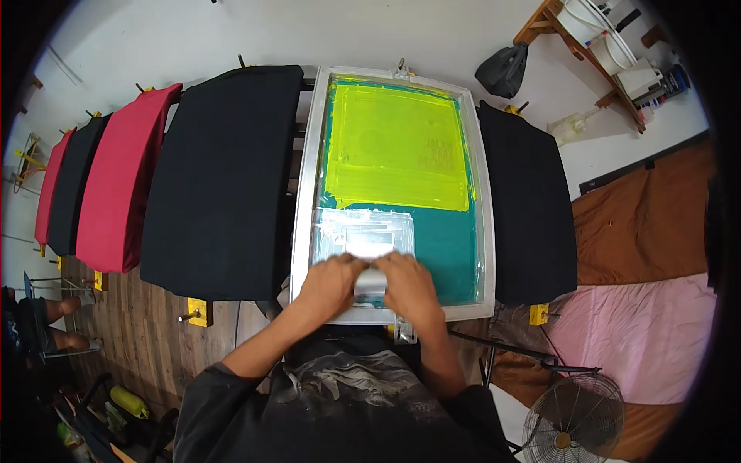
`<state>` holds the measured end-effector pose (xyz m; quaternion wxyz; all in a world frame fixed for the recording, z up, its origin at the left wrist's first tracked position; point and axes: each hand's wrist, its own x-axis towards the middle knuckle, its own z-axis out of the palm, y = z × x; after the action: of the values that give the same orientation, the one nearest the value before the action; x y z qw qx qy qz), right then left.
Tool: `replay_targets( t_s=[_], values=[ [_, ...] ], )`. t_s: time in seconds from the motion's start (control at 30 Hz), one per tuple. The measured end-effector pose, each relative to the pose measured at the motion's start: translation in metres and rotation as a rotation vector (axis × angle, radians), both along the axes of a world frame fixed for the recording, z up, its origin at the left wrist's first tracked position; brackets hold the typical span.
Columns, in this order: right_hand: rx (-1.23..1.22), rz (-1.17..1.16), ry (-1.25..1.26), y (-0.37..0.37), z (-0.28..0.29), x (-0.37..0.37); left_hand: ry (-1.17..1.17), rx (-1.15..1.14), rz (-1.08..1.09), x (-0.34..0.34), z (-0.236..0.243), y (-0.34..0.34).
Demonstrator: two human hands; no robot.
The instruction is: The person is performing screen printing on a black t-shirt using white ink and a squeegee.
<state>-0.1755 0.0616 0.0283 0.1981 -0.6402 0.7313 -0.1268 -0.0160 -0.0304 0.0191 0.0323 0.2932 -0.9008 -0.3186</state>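
A framed printing screen (472,255) lies in front of me, its upper part covered in yellow-green ink (394,135) and its lower left in a patch of white ink (363,228) over teal mesh. My left hand (330,287) and my right hand (405,284) are closed side by side on a squeegee (370,279) at the bottom of the white patch. My fingers hide much of the squeegee.
Black shirt boards (216,185) (525,201) flank the screen, with pink ones (123,177) further left. A wire fan (571,417) stands at lower right. A shelf with containers (587,31) is at upper right, draped cloth (633,339) below. Another person's legs (62,320) show at far left.
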Motion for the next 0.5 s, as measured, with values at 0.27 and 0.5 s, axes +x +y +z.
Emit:
replay_targets(
  t_s=[0.27, 0.5],
  values=[
    [0.031, -0.047, 0.009, -0.042, -0.012, -0.021, 0.118, -0.06, 0.111, -0.025, -0.029, -0.029],
    [-0.134, -0.073, -0.005, -0.016, -0.027, -0.006, 0.19, -0.237, 0.137, -0.016, -0.039, -0.001]
  ],
)
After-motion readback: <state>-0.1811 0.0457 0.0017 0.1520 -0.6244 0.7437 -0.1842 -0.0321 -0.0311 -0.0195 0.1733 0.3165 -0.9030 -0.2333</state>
